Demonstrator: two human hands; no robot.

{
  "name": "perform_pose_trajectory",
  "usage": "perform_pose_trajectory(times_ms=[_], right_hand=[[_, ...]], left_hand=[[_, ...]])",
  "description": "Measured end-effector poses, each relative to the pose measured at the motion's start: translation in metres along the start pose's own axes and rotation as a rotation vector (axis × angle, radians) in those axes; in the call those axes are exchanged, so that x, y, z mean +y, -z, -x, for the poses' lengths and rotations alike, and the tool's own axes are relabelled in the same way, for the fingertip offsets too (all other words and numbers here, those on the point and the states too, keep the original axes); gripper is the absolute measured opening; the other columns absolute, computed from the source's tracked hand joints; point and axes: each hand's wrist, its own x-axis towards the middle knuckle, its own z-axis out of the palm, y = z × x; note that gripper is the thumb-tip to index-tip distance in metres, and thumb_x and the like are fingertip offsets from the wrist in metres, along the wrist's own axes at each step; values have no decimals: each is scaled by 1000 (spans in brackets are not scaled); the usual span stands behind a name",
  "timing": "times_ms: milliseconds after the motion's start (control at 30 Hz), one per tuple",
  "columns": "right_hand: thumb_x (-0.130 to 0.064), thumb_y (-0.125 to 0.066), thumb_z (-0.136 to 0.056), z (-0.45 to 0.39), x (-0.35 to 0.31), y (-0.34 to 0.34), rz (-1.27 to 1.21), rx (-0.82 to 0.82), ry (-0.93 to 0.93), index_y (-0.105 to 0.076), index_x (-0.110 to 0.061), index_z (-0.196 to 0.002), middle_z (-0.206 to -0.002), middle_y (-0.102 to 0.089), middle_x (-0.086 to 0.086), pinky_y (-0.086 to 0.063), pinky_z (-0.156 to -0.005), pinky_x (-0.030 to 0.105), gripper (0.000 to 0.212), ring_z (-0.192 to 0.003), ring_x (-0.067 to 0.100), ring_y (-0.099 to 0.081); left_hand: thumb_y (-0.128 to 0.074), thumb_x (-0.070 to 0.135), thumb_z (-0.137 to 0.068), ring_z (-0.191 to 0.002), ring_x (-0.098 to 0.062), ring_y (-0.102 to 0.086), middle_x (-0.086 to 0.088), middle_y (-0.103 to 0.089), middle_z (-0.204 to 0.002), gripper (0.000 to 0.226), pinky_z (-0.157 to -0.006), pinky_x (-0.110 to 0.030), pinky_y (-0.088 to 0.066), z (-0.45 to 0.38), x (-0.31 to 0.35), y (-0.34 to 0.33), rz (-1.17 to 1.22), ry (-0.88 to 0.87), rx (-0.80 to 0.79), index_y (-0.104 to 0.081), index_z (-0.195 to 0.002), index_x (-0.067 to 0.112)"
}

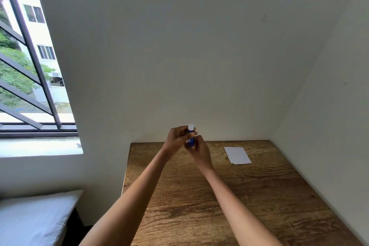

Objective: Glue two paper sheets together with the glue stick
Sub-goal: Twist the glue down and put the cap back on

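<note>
Both hands are raised above the far edge of the grained brown wooden tabletop [229, 195], sharing the small blue cylindrical glue stick [191, 140] with its white end up. The left hand [176, 138] pinches the upper barrel, the right hand [196, 151] grips the base. A white rectangular paper sheet [237, 155] lies flat, well to the right. Best to steady the smooth barrel and twist gently.

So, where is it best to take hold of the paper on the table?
Probably at its near right corner, coming from above and the right. The paper lies flat on the table, so nothing sticks up; a fingertip must lift an edge, and that side is unobstructed.
</note>
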Motion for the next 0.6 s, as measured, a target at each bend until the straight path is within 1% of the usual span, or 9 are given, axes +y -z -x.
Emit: perform_pose_trajectory(times_ms=[67, 133, 167, 233, 300, 333, 433, 533, 600], right_hand=[[-32, -53, -92, -1, 1, 6, -9, -120, 35, -56, -11, -94, -82, -53, 9, -37, -65, 29, 22, -72, 18, -48], [-35, -46, -95, -3, 3, 8, 96, -150, 62, -58, -8, -101, -90, -55, 12, -39, -66, 31, 31, -79, 22, -53], [-38, -45, -95, -4, 5, 7, 179, -115, 78, -59, -9, -101, -91, -56, 9, -40, -63, 30, 32, -78, 20, -54], [-42, -49, -91, -2, 6, 2, 298, 39, 80, -56, -13, -96, -86, -54, -3, -36, -53, 23, 30, -67, 10, -50], [-40, -58, -87, -1, 4, -5, 245, 165, 23, -51, -18, -88, -76, -48, -11, -30, -50, 19, 24, -59, 3, -44], [-38, -62, -85, -1, 4, -7, 186, 184, -4, -48, -20, -84, -72, -46, -12, -28, -50, 19, 22, -57, 3, -43], [-30, -63, -85, -3, 6, -5, 42, 59, 20, -47, -25, -79, -69, -45, -9, -30, -54, 18, 17, -58, 4, -40], [-29, -52, -93, -3, 8, 2, 62, -127, 97, -52, -25, -92, -80, -48, -4, -34, -60, 19, 3, -69, 10, -45], [-34, -49, -93, -3, 13, 1, 134, -129, 123, -54, -22, -96, -80, -46, -5, -33, -59, 19, 13, -70, 10, -45]], left_hand=[[-63, 6, -85, -87, -2, -69, 5, -72, -89, 20, -75, -14, -53, -1, -2, 4, 7, 0, 1, -66, -101, 18], [-62, 5, -86, -86, -1, -69, 4, -71, -89, 19, -74, -14, -53, -2, -2, 6, 8, -9, 0, -65, -102, 15], [-62, 6, -86, -86, -2, -69, 4, -71, -90, 19, -75, -15, -53, -2, -2, 6, 12, -17, 5, -65, -103, 14], [-62, 7, -86, -89, -5, -69, 4, -72, -91, 19, -79, -18, -54, -3, -2, 4, 30, -21, 19, -66, -102, 15], [-64, 8, -85, -91, -7, -69, 4, -73, -91, 19, -80, -19, -54, -3, -3, 0, 26, -15, 17, -67, -101, 18], [-65, 9, -84, -91, -7, -69, 5, -73, -90, 19, -79, -18, -54, -3, -4, -1, 17, -11, 13, -68, -99, 20], [-66, 9, -83, -88, -5, -69, 8, -73, -89, 20, -76, -16, -54, -1, -5, 1, 13, 8, 10, -69, -96, 24], [-65, 6, -83, -87, -2, -69, 5, -72, -90, 22, -73, -14, -53, 0, -6, 9, 17, 4, 17, -67, -98, 21], [-64, 6, -84, -88, -3, -69, 3, -72, -92, 21, -75, -15, -54, 0, -7, 12, 18, 3, 15, -67, -99, 20]])
